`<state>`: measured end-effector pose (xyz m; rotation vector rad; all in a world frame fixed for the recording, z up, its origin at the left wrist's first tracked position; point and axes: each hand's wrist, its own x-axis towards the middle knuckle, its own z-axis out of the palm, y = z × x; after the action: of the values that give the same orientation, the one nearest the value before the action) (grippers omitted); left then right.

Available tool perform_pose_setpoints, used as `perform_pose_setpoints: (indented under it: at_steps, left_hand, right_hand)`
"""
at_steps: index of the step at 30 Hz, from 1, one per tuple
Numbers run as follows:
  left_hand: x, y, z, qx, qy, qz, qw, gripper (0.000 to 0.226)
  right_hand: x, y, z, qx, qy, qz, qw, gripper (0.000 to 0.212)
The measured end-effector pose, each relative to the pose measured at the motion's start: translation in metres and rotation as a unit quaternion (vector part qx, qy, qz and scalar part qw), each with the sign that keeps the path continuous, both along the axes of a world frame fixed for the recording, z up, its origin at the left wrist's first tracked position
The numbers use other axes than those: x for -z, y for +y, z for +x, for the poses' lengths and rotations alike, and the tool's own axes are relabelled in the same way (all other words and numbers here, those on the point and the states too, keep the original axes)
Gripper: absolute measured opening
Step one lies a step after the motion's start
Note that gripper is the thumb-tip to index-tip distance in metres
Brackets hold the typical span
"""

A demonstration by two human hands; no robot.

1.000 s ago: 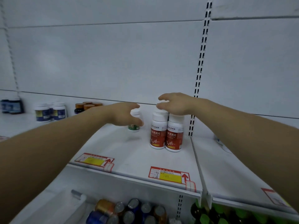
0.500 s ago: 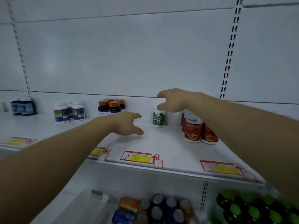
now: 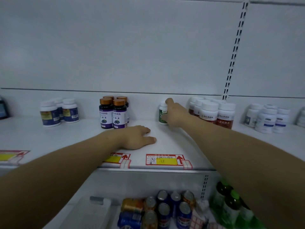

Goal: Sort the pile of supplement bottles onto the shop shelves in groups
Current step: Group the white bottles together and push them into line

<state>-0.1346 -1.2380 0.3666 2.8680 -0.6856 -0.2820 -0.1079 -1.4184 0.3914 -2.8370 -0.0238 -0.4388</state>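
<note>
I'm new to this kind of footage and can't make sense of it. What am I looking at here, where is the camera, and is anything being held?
There is no machine: these are a person's two bare arms, filmed by one wide-angle camera worn on the head, looking forward and down, so the arms enter from the bottom corners. Supplement bottles stand in groups on a white shelf: blue-label bottles at the left, purple bottles, red-label bottles, white bottles far right. The right hand grips a lone green bottle between the purple and red groups, a finger over its cap. The left hand rests on the shelf, holding nothing. On the level below lie cans.
</note>
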Motion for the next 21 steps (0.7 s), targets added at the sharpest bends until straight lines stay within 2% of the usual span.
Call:
perform_pose_setpoints:
  at_steps: [4,11,18,21]
  left_hand:
    - [0.002,0.001,-0.002,-0.001,0.001,-0.011,1.0,0.07]
    - [-0.003,-0.001,-0.003,-0.012,0.001,0.001,1.0,0.07]
    - [-0.009,0.008,-0.01,-0.043,0.006,0.01,0.999,0.07]
    - [-0.012,0.021,-0.018,-0.058,0.004,0.016,0.998,0.069]
  right_hand:
    - [0.002,0.014,0.012,-0.035,-0.021,0.008,0.999,0.043]
    - [0.006,0.014,0.015,-0.012,-0.058,-0.029,0.998,0.036]
    - [0.007,0.008,0.018,-0.005,-0.046,-0.027,0.999,0.043]
    - [0.005,0.012,0.019,-0.014,-0.096,-0.049,0.994,0.047]
